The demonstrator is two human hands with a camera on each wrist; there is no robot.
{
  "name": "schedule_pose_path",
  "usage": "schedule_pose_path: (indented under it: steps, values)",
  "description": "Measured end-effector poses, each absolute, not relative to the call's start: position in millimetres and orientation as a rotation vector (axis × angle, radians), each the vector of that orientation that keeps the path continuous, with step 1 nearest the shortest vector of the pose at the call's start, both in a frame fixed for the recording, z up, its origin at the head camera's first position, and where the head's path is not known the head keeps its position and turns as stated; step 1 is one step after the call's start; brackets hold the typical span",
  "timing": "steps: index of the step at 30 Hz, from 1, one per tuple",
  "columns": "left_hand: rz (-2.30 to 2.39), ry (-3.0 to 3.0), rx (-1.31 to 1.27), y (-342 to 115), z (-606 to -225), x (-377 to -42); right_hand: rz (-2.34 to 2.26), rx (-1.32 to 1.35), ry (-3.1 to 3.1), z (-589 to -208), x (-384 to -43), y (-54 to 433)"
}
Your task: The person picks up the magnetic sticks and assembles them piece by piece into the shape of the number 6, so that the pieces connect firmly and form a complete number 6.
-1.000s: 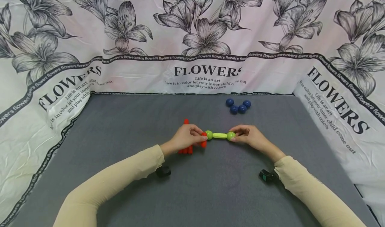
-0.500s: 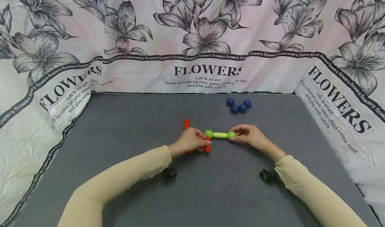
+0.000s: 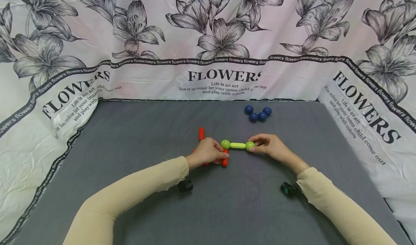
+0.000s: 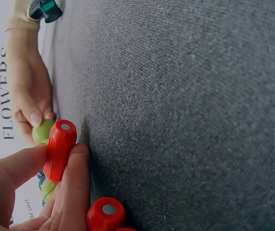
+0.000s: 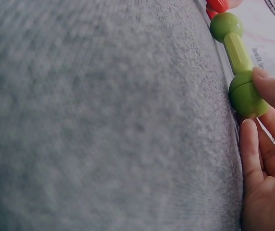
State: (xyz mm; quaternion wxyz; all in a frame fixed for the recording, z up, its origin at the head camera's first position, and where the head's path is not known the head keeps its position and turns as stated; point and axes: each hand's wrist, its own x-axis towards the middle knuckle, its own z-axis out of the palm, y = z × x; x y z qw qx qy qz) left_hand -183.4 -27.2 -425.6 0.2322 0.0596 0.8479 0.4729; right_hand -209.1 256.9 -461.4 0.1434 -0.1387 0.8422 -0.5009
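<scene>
My left hand (image 3: 208, 152) pinches a red magnetic rod (image 4: 59, 151) between thumb and fingers. That rod points toward me, its far end at or touching the left green ball (image 3: 225, 144); exact contact is hard to tell. A yellow-green rod (image 3: 238, 145) joins this ball to a second green ball (image 5: 247, 94) on the right. Thumb and fingertips of my right hand (image 3: 271, 149) hold the second ball. More red rods (image 3: 202, 133) lie beneath and behind my left hand, which partly hides them. Grey metal tips show on the rod ends (image 4: 108, 209) in the left wrist view.
Several dark blue balls (image 3: 253, 117) sit in a cluster toward the back of the grey tabletop (image 3: 146, 129). A white cloth with printed flowers (image 3: 224, 77) borders the back and sides. Black wrist cameras (image 3: 289, 189) hang below both wrists.
My left hand has shifted right and slightly toward me, bringing the red rod from beside the left green ball to its near side. The right hand stays on its ball.
</scene>
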Motion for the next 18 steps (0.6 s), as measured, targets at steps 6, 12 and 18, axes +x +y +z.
schedule_pose_path:
  steps: [6, 12, 18]
  values:
    - [1.307, 2.338, 0.189, -27.3, -424.1, -185.5, -1.440, -0.399, 2.434, -460.0, -210.2, 256.0]
    - [1.285, 2.336, 0.157, -27.8, -426.6, -188.2, -1.439, -0.395, 2.424, -459.4, -210.0, 255.9]
    - [1.262, 2.327, 0.143, -28.8, -428.0, -189.3, -1.435, -0.397, 2.428, -460.7, -209.2, 256.5]
